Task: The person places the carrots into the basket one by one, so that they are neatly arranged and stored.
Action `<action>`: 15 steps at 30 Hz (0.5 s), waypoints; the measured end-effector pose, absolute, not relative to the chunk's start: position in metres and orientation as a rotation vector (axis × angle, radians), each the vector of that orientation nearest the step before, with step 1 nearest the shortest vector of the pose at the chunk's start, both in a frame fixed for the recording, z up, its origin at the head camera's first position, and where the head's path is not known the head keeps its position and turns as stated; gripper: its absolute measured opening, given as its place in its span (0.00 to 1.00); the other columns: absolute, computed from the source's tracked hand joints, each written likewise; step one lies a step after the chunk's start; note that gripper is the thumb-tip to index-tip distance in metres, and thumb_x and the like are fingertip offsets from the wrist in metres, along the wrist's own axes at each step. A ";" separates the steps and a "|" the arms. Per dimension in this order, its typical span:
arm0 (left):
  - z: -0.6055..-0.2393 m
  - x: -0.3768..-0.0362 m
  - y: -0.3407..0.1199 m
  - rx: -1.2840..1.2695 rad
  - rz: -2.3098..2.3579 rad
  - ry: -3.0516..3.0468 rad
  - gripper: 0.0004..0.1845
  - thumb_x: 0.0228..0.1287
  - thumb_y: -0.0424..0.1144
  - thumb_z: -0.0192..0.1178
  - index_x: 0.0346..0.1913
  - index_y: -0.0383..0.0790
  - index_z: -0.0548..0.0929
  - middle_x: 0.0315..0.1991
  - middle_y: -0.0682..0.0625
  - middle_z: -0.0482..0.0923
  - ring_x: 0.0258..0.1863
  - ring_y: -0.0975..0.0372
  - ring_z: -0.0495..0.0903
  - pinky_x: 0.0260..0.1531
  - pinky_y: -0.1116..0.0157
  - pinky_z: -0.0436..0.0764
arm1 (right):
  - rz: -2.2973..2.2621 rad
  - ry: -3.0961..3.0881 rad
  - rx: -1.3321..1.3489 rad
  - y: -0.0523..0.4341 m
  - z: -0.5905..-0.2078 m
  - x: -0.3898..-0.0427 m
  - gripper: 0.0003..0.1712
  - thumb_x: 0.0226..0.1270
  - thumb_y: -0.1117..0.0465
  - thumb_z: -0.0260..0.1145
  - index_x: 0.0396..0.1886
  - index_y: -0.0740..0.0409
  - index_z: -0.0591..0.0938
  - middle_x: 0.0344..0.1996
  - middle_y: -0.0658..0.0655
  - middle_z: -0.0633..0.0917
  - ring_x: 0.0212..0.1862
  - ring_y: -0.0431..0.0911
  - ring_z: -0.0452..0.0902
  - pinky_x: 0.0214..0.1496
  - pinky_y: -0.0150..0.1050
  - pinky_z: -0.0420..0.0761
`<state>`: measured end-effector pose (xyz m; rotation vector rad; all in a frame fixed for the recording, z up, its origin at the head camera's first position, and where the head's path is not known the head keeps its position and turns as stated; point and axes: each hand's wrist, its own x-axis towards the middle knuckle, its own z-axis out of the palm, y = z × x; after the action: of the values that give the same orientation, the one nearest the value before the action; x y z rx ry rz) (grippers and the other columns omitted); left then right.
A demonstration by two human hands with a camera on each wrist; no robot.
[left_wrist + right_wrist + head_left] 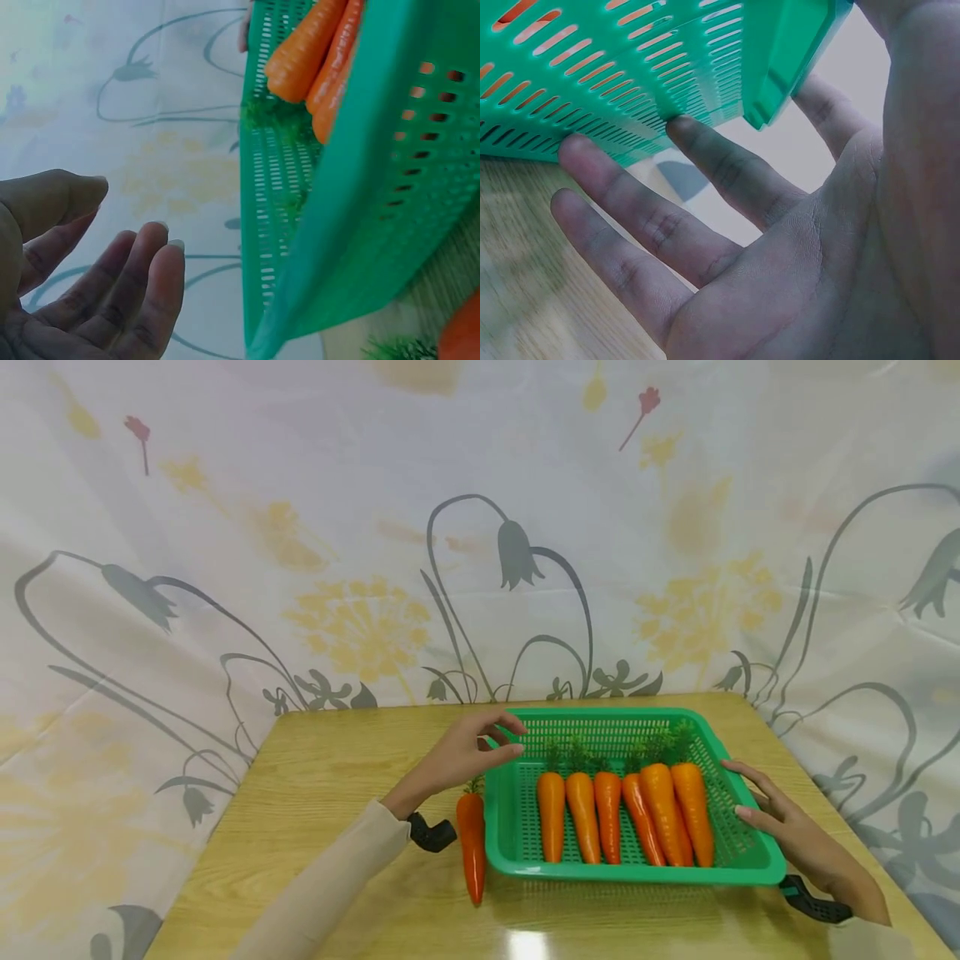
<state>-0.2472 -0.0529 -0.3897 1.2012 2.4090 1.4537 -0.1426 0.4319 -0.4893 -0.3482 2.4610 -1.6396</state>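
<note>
A green plastic basket (630, 876) with slotted walls holds several orange carrots (581, 817) with green leafy tops, lying side by side. My right hand (795, 839) grips its right rim, the thumb over the edge. In the right wrist view, fingers (652, 217) reach under the rim and some fingertips meet the slotted outer wall. Over the basket's left back corner hovers my left hand (468, 747), fingers loosely bent and holding nothing. The left wrist view shows that hand (97, 285) apart from the basket wall. A single carrot (472, 847) lies outside, along the basket's left side.
The basket stands on a wood-grain table (337, 785), toward its right half. Behind the table hangs a pale cloth (360, 552) printed with flowers. Each wrist wears a black strap device (432, 832).
</note>
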 end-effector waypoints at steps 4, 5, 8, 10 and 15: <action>-0.397 -0.244 -0.065 1.162 1.479 2.423 0.11 0.75 0.39 0.64 0.56 0.44 0.83 0.54 0.49 0.82 0.46 0.61 0.83 0.43 0.60 0.85 | -1.636 2.461 -0.339 0.432 -0.490 -0.143 0.38 0.87 0.62 0.47 0.86 0.39 0.43 0.82 0.44 0.35 0.75 0.77 0.26 0.62 0.72 0.64; -0.399 -0.243 -0.068 1.151 1.489 2.424 0.11 0.75 0.39 0.64 0.56 0.44 0.83 0.54 0.48 0.82 0.46 0.60 0.83 0.42 0.60 0.85 | -1.634 2.463 -0.339 0.432 -0.490 -0.143 0.38 0.87 0.62 0.47 0.86 0.39 0.43 0.82 0.44 0.35 0.75 0.77 0.26 0.64 0.67 0.66; -0.403 -0.239 -0.077 1.112 1.525 2.426 0.12 0.75 0.39 0.64 0.56 0.40 0.83 0.55 0.46 0.82 0.45 0.59 0.83 0.39 0.59 0.86 | -1.654 2.449 -0.350 0.430 -0.489 -0.143 0.38 0.86 0.62 0.47 0.86 0.40 0.44 0.82 0.44 0.34 0.76 0.75 0.23 0.65 0.70 0.63; -0.408 -0.236 -0.083 1.084 1.550 2.427 0.13 0.75 0.39 0.63 0.57 0.37 0.82 0.55 0.44 0.81 0.45 0.58 0.83 0.38 0.58 0.86 | -1.674 2.432 -0.353 0.430 -0.489 -0.143 0.38 0.86 0.63 0.47 0.86 0.40 0.44 0.82 0.45 0.33 0.75 0.75 0.21 0.67 0.75 0.57; -0.422 -0.230 -0.099 0.970 1.615 2.424 0.14 0.76 0.39 0.62 0.58 0.37 0.81 0.57 0.42 0.79 0.45 0.48 0.83 0.35 0.57 0.86 | -1.702 2.409 -0.350 0.430 -0.489 -0.143 0.38 0.86 0.63 0.47 0.86 0.40 0.43 0.82 0.44 0.32 0.73 0.79 0.22 0.58 0.87 0.43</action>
<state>-0.2298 -0.0985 -0.4225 0.9702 2.4235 1.6148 -0.1425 0.4297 -0.4892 -0.3501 2.4090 -1.7016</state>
